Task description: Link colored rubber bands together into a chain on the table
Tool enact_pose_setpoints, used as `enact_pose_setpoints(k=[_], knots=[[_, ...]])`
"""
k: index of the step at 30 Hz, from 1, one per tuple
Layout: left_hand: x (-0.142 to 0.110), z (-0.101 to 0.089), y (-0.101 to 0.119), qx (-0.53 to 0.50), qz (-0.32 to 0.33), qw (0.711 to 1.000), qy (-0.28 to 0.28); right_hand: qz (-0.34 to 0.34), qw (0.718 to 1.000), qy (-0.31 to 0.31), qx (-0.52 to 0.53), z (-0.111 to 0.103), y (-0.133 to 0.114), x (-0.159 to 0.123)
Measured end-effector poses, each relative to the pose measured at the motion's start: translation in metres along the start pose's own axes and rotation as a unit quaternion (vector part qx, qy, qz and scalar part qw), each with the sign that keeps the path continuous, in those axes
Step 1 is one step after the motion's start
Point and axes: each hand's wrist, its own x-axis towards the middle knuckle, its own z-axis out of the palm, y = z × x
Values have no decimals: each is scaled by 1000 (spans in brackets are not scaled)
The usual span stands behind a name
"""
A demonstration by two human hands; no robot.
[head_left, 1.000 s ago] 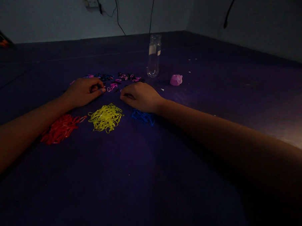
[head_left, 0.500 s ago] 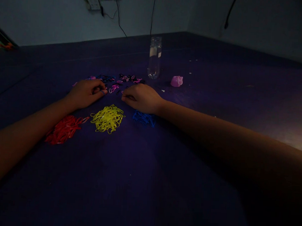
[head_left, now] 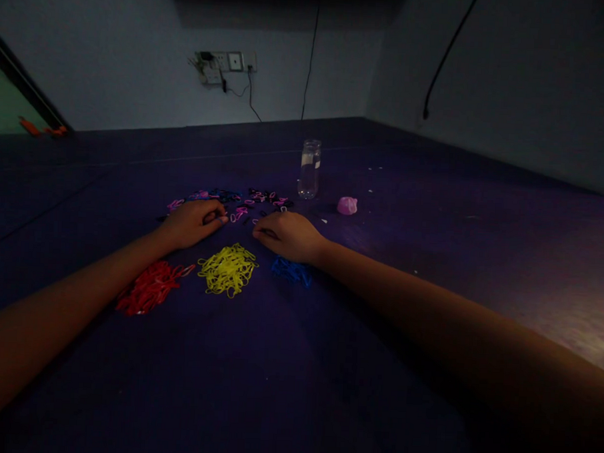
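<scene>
Both hands rest at the near edge of mixed pink, black and blue rubber bands [head_left: 240, 212] spread on a dark purple surface. My left hand [head_left: 195, 222] has curled fingers, its thumb close to the fingertips; anything between them is too dark to make out. To its right, my right hand [head_left: 291, 236] is closed, fingertips down at the surface, their contents hidden. A red rubber-band pile [head_left: 152, 287] lies beside my left forearm. Yellow rubber bands [head_left: 229, 269] are heaped between and nearer than the hands. Blue rubber bands [head_left: 291, 271] lie just below my right hand.
A clear bottle [head_left: 309, 173] without a lid stands upright behind the right hand. To its right sits a small pink cap-like piece [head_left: 347, 205]. Tiny white scraps dot the surface. Sockets [head_left: 222, 61] with cables are on the back wall.
The view has tilted upward, so everything appears lower and more of the wall shows. Both hands stay in nearly the same place among the bands.
</scene>
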Motion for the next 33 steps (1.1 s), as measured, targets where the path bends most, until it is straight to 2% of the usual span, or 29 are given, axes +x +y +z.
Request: enact_pose_setpoints(k=[8,33], knots=[[0,1,-1,-11,16,1000,12,-1,1000,2,12,0,0,1],[0,1,-2,-13,8,1000,6,10,1000,6,17,-2,-2,0]])
